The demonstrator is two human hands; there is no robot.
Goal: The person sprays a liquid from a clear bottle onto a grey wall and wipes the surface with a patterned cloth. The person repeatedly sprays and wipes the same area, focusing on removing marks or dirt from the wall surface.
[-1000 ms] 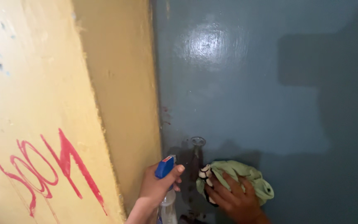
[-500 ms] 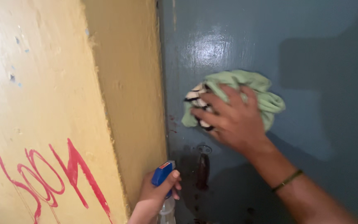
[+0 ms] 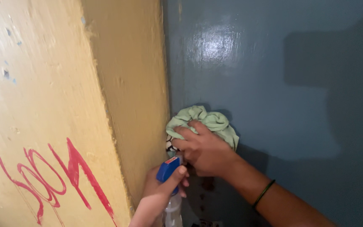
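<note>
Cloth pressed to a painted metal door beside a wall corner.

The grey-blue door (image 3: 274,105) fills the right; the yellow wall (image 3: 43,84), marked with red scrawl (image 3: 51,176), fills the left. The right hand (image 3: 204,149), a green band (image 3: 263,194) on its wrist, closes over a bunched pale-green cloth (image 3: 204,122) held flat against the door near its left edge. Just below it, the left hand (image 3: 160,193) grips a clear spray bottle (image 3: 172,210) by its blue trigger head (image 3: 167,168), forefinger curled over the top.
</note>
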